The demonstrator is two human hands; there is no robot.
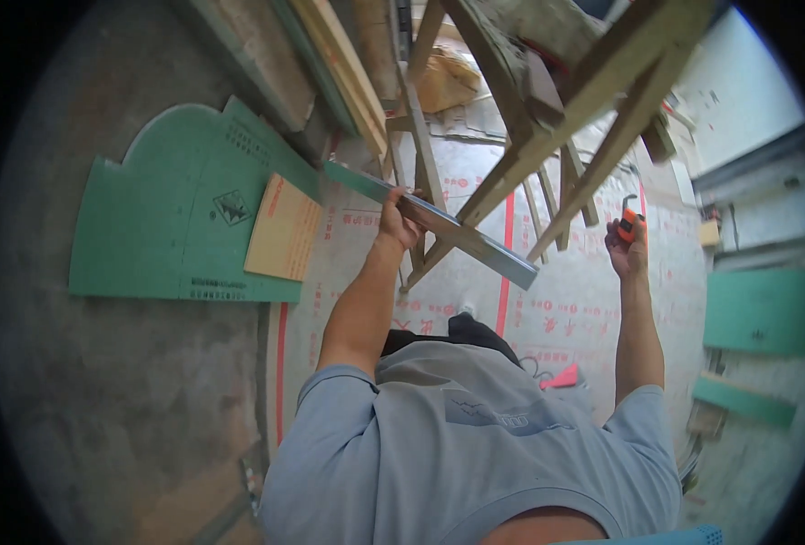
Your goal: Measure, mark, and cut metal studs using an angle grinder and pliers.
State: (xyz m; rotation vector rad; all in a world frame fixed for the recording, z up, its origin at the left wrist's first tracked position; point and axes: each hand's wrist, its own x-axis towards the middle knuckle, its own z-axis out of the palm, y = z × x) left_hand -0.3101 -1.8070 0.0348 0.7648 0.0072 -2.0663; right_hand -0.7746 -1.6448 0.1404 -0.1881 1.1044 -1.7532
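Observation:
My left hand [401, 221] is closed around a long, shiny metal channel [470, 241], gripping it nearer its far left end. The channel slants down from upper left to lower right, in front of wooden trestle legs [511, 168]. Out to the right, my right hand [627, 251] is wrapped round an orange and black tape measure [630, 224]. A small dark hook-shaped piece sticks up from the tape measure's top. The tape measure is apart from the channel.
A large green board [180, 213] with a curved cutout leans at the left, a tan wooden board [282, 229] against it. Long planks [343, 68] stand at the upper left. Green offcuts [756, 312] lie at the right. Printed sheeting [561, 295] covers the floor; something pink [561, 376] lies on it.

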